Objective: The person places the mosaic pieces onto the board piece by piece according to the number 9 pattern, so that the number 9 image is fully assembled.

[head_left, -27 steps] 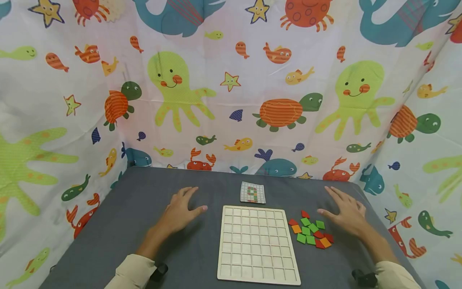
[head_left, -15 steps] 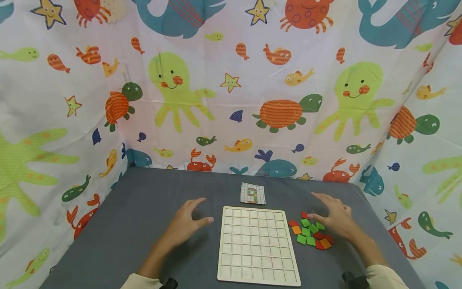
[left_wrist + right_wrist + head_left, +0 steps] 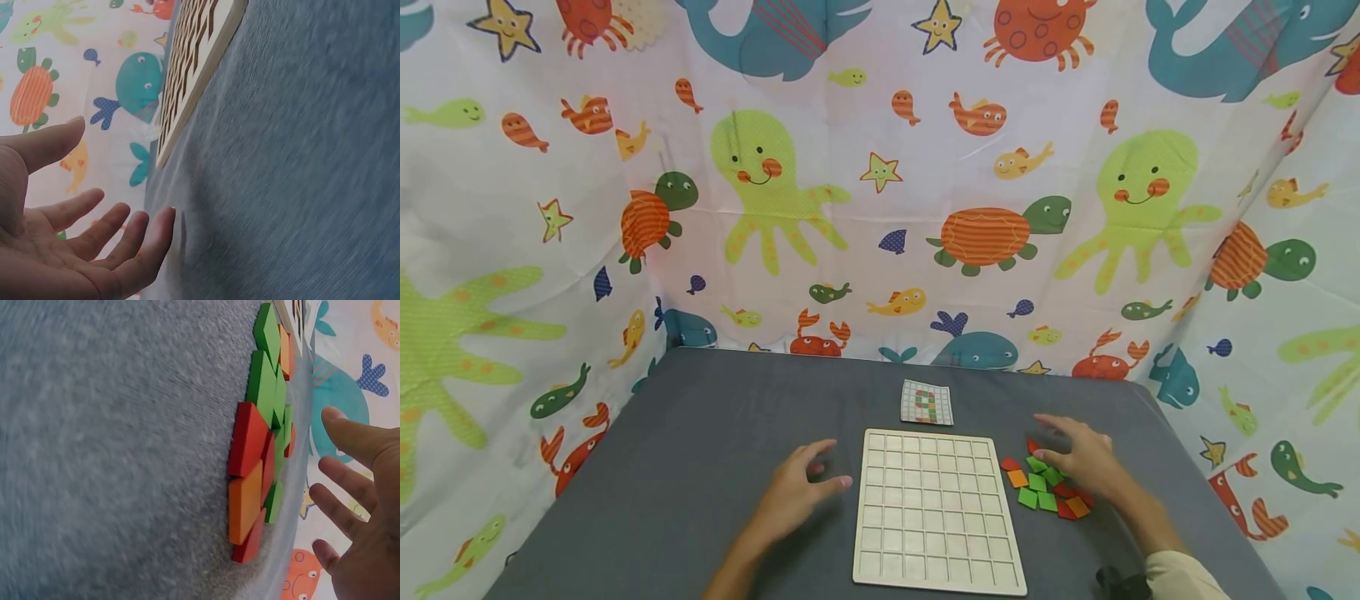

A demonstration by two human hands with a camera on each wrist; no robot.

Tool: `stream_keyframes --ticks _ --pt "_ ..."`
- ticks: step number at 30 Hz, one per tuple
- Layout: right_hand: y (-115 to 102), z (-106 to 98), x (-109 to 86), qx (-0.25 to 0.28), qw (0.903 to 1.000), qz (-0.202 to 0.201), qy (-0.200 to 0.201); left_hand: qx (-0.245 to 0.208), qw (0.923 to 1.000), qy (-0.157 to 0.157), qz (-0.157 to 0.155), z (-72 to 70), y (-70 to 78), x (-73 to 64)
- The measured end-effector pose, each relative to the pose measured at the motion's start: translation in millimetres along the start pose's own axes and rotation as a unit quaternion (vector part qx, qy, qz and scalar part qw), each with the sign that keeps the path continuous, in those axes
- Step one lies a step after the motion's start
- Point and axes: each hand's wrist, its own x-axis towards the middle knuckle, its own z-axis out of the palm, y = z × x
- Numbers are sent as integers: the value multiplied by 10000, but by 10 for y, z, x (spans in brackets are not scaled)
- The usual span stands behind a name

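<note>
A pale wooden grid board (image 3: 936,512) with rows of square recesses lies on the grey table. To its left, my left hand (image 3: 797,492) hovers with fingers spread and nothing in it; the left wrist view shows its palm (image 3: 69,256) apart from the board's edge. On the board's right is a loose cluster of flat tiles: green tiles (image 3: 1037,482), orange tiles (image 3: 1017,478) and red tiles (image 3: 1064,509). Over the far right side of that cluster hangs my right hand (image 3: 1086,458), empty, thumb and fingers apart, hiding a few tiles in the head view.
Behind the board lies a small printed card (image 3: 927,402) with a coloured pattern on a grid. A white curtain (image 3: 850,208) printed with sea animals stands along the back and both sides of the grey table (image 3: 760,392).
Both hands have come nearer the person and inward, the left closer to the board's left side, the right leftward over the tiles. Board, card and tiles stay put.
</note>
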Motion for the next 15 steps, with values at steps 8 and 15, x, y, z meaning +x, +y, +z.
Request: stream_keyframes --ticks 8,15 --pt "-4 89 10 128 9998 127 39 -725 9967 -237 -271 117 -46 -82" --pt "4 132 28 183 9995 259 -97 -1327 9886 -530 -480 211 -9 -134"
